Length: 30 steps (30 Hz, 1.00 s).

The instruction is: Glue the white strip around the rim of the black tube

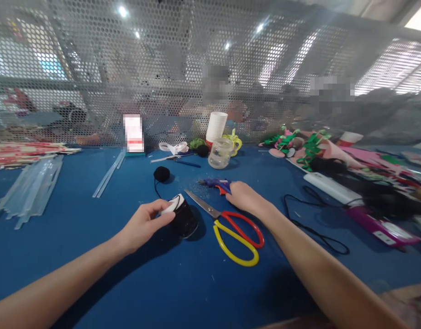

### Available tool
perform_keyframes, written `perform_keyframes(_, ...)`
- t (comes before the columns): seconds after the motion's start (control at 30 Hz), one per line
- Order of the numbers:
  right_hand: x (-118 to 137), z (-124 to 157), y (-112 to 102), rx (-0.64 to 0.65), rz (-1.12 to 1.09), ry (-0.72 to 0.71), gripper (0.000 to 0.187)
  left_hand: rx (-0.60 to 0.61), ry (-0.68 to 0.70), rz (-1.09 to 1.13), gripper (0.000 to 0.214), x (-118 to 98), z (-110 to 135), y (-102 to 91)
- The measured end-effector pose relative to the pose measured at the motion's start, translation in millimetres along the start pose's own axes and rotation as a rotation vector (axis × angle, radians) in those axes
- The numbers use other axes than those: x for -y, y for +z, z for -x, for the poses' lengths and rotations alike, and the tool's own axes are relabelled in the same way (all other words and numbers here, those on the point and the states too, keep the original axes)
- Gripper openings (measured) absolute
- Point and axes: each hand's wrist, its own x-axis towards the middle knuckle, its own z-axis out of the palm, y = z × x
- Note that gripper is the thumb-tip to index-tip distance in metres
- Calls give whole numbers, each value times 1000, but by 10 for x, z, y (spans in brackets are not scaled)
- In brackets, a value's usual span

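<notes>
My left hand [147,221] pinches the white end of a small cup [185,221] whose side is wrapped in black yarn. The cup is tilted just above the table. A black strand runs from it to a ball of black yarn [161,173] lying behind. My right hand [243,196] is closed around a blue hot glue gun [220,184] with an orange trigger, its nozzle pointing left. Between my hands lie scissors [215,214] with one red and one yellow handle loop, blades slightly apart.
Glue sticks [28,189] and red-and-white sticks lie left. A phone [134,135] stands at the back by a perforated metal screen [169,55]. Stacked paper cups [217,124] and a clear jar [220,154] stand mid-back. Craft flowers [313,148], a black cord and a power strip [381,228] occupy the right.
</notes>
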Motion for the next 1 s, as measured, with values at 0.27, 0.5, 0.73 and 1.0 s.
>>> perform_keyframes(0.27,-65,-48,8,-60,-274,76,29,155,85,-392,21,-115,17,-82)
perform_keyframes(0.5,91,363,-222,-7,-761,-107,16,34,98,-270,23,-30,-8,-67)
perform_keyframes(0.73,296,749,-199,108,-860,-257,17,11,24,-193,25,41,-29,-37)
perform_keyframes(1.0,352,807,-96,-121,-512,-378,18,-15,9,-237,26,22,-25,-13)
